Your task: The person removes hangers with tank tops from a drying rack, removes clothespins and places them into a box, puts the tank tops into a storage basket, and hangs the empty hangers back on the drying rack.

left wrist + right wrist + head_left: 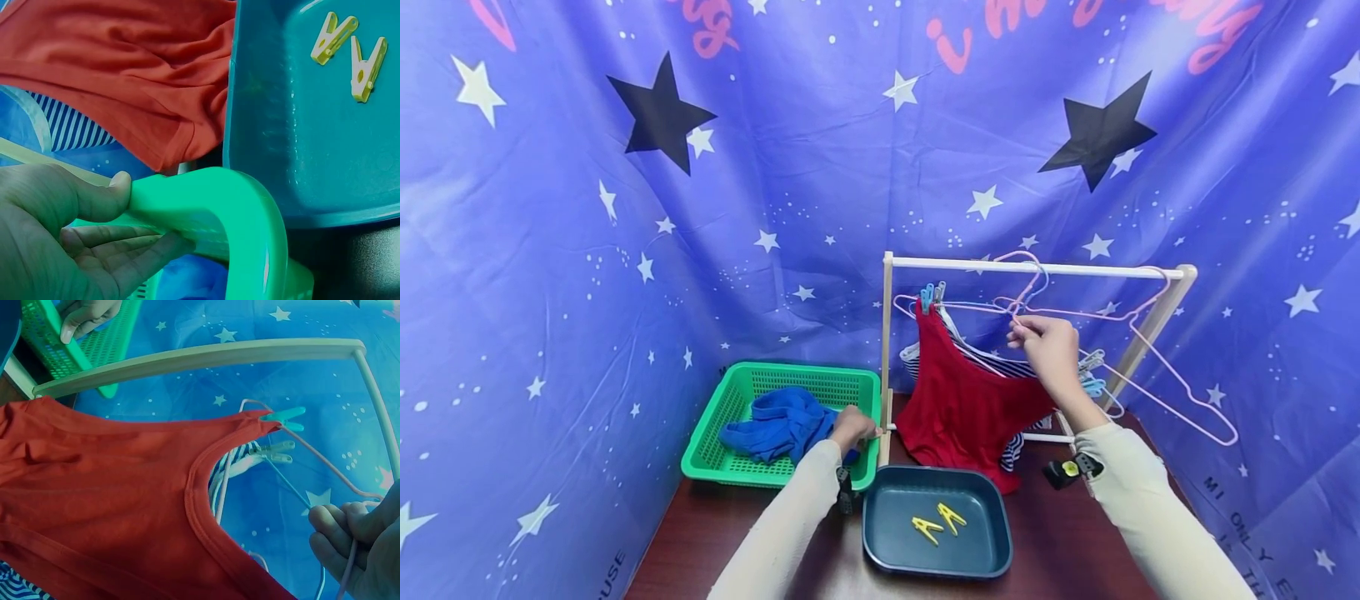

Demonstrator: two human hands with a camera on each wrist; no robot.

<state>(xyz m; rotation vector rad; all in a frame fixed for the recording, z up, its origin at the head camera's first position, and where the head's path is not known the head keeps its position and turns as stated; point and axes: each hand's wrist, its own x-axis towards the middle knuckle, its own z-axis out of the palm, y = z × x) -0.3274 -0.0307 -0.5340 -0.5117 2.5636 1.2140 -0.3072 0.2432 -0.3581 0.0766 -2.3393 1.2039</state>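
My left hand (pixel 853 427) grips the near right rim of a green plastic basket (pixel 187 194), thumb over the outside and fingers inside. Crumpled blue cloth (pixel 786 423) lies in the basket. At the rack, the fingers of my right hand (pixel 1051 352) pinch a pink hanger (pixel 1024 287) just below its hook, which is over the bar. A red garment (pixel 958 400) hangs from it by a blue clothespin (pixel 284 417) at one corner. Behind hangs a navy-and-white striped garment (pixel 1013 450), with grey clothespins (pixel 275 451) on a blue hanger.
The small drying rack (pixel 886 333) has a white top bar (pixel 1097 269). Another pink hanger (pixel 1187 392) hangs askew at its right end. In front, a dark tray (pixel 895 554) holds two yellow clothespins (pixel 951 517). A star-print curtain (pixel 820 208) surrounds the brown table (pixel 692 542).
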